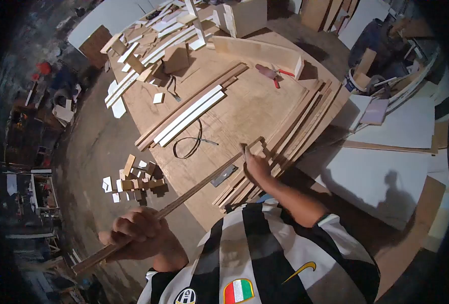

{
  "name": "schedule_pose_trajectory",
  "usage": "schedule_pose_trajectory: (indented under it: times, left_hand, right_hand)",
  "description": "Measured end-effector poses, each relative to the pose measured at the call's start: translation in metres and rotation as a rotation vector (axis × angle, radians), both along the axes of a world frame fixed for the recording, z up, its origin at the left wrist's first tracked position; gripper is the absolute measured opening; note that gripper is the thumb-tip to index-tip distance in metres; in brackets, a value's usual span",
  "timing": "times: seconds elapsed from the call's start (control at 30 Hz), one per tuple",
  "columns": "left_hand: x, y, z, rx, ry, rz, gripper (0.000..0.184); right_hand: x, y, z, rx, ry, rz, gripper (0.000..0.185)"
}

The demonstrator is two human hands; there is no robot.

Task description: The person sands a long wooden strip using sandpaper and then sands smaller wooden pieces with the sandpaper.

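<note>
A long thin wooden strip (194, 189) runs slantwise across my front, from the lower left up to the table. My left hand (138, 234) is wrapped round it close to its lower end, beyond the table's edge. Near the upper end, my right hand (257, 164) has its fingers closed on the strip, above the tabletop. Just under the strip lies a small dark flat object (224, 175) whose kind I cannot make out. Beside my right hand a pile of wooden strips (305, 121) lies along the table's right edge.
On the wooden table (244, 111) lie white strips (191, 115), a black looped cord (186, 147), red-handled pliers (276, 78) and a long board (257, 54). Offcuts (133, 182) are on the floor at left. White panels (371, 175) stand at right.
</note>
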State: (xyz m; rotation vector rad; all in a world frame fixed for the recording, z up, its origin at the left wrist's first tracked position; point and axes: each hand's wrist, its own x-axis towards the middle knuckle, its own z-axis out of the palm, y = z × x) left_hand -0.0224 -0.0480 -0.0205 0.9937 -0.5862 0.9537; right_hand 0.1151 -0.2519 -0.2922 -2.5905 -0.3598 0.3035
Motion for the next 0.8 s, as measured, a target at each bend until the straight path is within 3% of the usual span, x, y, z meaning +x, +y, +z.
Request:
schedule_pose_trajectory:
  times: [0.03, 0.1, 0.2, 0.3, 0.37, 0.43, 0.5, 0.6, 0.7, 0.8]
  left_hand:
    - [0.0, 0.002, 0.002, -0.008, 0.003, 0.028, 0.053]
    - [-0.001, 0.002, 0.0, -0.017, 0.008, 0.036, 0.052]
    - [0.001, 0.0, 0.001, -0.009, 0.018, 0.034, 0.052]
    - [-0.002, -0.001, 0.001, -0.002, 0.018, 0.046, 0.051]
    - [-0.003, -0.002, 0.001, -0.016, 0.021, 0.06, 0.051]
    - [-0.002, -0.002, -0.001, -0.019, 0.014, 0.085, 0.051]
    - [-0.003, -0.001, -0.002, -0.028, 0.017, 0.077, 0.051]
    - [-0.009, 0.004, -0.006, -0.027, 0.009, 0.07, 0.052]
    - [-0.009, 0.003, -0.005, -0.005, 0.013, 0.05, 0.052]
    - [-0.009, 0.005, -0.005, 0.017, 0.011, 0.032, 0.053]
  right_hand:
    - [-0.034, 0.007, 0.044, 0.114, -0.138, 0.155, 0.05]
    - [-0.053, 0.012, 0.079, 0.335, -0.148, 0.217, 0.06]
    - [-0.07, 0.009, 0.128, 0.31, -0.197, 0.33, 0.068]
    - [-0.045, 0.006, 0.081, 0.259, -0.182, 0.207, 0.068]
    - [-0.068, 0.022, 0.135, 0.314, -0.189, 0.358, 0.068]
    - [-0.086, 0.033, 0.16, 0.378, -0.496, 0.423, 0.067]
    - [-0.075, 0.022, 0.162, 0.353, -0.364, 0.459, 0.065]
    - [-0.057, 0.022, 0.122, 0.255, -0.176, 0.231, 0.062]
    - [-0.079, 0.031, 0.141, 0.381, -0.403, 0.389, 0.06]
    - [-0.068, 0.025, 0.153, 0.333, -0.275, 0.374, 0.06]
